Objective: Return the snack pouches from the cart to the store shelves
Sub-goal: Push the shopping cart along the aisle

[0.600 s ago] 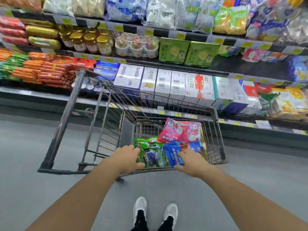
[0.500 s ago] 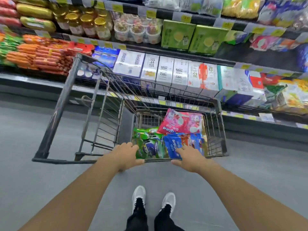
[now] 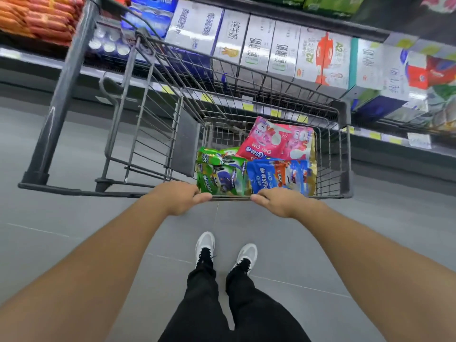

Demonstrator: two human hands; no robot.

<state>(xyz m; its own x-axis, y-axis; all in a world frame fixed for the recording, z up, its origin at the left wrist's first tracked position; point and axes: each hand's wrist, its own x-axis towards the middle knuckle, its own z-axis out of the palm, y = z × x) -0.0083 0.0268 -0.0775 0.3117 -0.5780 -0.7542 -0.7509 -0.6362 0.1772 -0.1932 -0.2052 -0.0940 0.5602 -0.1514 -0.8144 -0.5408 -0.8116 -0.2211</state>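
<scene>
A grey wire cart (image 3: 246, 75) stands in front of me. In its basket lie three snack pouches: a green pouch (image 3: 222, 176) at the near left, a blue pouch (image 3: 278, 176) at the near right, and a pink pouch (image 3: 276, 140) behind them. My left hand (image 3: 177, 197) is closed around the cart's handle bar (image 3: 74, 193), just left of the green pouch. My right hand (image 3: 281, 202) grips the same bar below the blue pouch. Neither hand touches a pouch.
Store shelves run across the top: white milk cartons (image 3: 259, 43) straight behind the cart, orange sausage packs (image 3: 37, 18) at the left, red and green packs (image 3: 439, 77) at the right. Grey tile floor (image 3: 61, 243) surrounds my feet (image 3: 225, 250).
The view has tilted downward and the upper shelves have left the frame. Both hands stay on the cart's handle bar; the pouches have not shifted in the basket.
</scene>
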